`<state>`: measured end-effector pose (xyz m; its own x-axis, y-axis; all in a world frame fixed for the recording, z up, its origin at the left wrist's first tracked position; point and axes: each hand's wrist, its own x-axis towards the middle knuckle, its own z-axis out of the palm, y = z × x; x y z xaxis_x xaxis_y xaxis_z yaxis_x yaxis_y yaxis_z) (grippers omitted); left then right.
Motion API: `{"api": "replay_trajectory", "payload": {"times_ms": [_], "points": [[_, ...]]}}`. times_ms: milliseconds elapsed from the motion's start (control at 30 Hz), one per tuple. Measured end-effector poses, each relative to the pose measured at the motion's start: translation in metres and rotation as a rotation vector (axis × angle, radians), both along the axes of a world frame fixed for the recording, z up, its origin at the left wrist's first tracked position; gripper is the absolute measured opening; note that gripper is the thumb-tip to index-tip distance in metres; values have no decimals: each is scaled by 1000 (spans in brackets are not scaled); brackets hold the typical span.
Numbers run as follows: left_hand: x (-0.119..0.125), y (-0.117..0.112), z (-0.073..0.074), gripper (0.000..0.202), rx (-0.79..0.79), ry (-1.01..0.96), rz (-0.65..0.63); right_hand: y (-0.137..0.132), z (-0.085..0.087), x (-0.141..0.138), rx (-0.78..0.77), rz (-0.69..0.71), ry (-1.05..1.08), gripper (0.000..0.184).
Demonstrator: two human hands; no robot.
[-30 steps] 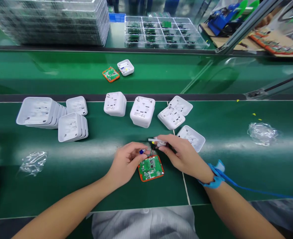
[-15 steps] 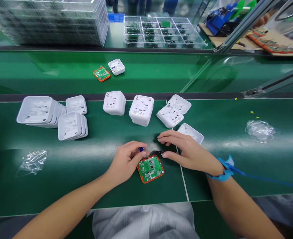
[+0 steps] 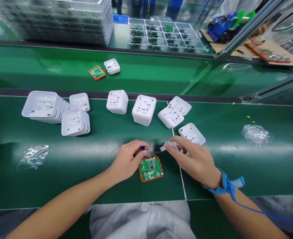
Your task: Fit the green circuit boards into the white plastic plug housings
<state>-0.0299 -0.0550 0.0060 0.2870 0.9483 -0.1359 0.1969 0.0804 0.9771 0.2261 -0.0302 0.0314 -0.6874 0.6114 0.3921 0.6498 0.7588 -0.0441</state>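
My left hand (image 3: pixel 133 154) pinches a small blue part with a metal end (image 3: pixel 143 148), just above the far left corner of a green circuit board (image 3: pixel 150 168) in an orange frame. The board lies flat on the bench. Dark and reddish wires (image 3: pixel 156 153) run at its far edge, between my hands. My right hand (image 3: pixel 195 157) is closed on a small white part (image 3: pixel 167 145), partly covered by the fingers; its exact kind does not show. A blue wrist strap (image 3: pixel 224 186) sits around my right wrist. Just beyond that hand lies a white cover (image 3: pixel 192 133).
White housings stand in nested stacks at left (image 3: pixel 40 105), with more stacked covers (image 3: pixel 143 109) in the middle. Crumpled clear plastic bags (image 3: pixel 34 156) lie at both sides. Behind the ledge are a compartment tray (image 3: pixel 165 35) and stacked clear trays (image 3: pixel 62 25).
My right hand has turned and now holds the white part, where before its fingers were spread near a dark wire. My left hand keeps the blue part almost in place.
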Motion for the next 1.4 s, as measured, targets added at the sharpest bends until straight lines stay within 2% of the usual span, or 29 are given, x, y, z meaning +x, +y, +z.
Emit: {"api": "replay_trajectory", "payload": {"times_ms": [167, 233, 400, 567, 667, 800, 900, 1000, 1067, 1133, 1267, 1400], "points": [[-1, 4, 2, 21, -23, -63, -77, 17, 13, -16, -381, 163, 324, 26], [-2, 6, 3, 19, -78, -143, -100, 23, 16, -21, -432, 186, 395, 19], [-5, 9, 6, 12, -181, -298, -117, 33, 15, -26, -346, 188, 278, 35], [-5, 8, 8, 13, -174, -285, -118, 33, 11, -28, -162, 181, 109, 25], [-5, 7, 8, 14, -173, -281, -113, 32, 5, -27, -214, 179, 109, 26], [-3, 7, 5, 18, -126, -242, -100, 33, -7, -26, -545, 195, 405, 21], [1, 6, 0, 19, -85, -206, 16, 33, -18, -31, -680, 37, 739, 11], [7, 4, -5, 25, -93, -190, 162, 31, -26, -38, -827, -25, 930, 25], [12, 5, -6, 25, -44, -151, 215, 29, -26, -41, -928, -6, 898, 30], [17, 8, -5, 19, 48, -75, 231, 28, -25, -42, -964, -18, 810, 27], [26, 13, -5, 15, 245, 64, 281, 28, -25, -40, -908, -31, 783, 19], [31, 14, -7, 15, 386, 120, 315, 28, -28, -40, -864, 10, 786, 7]]}}
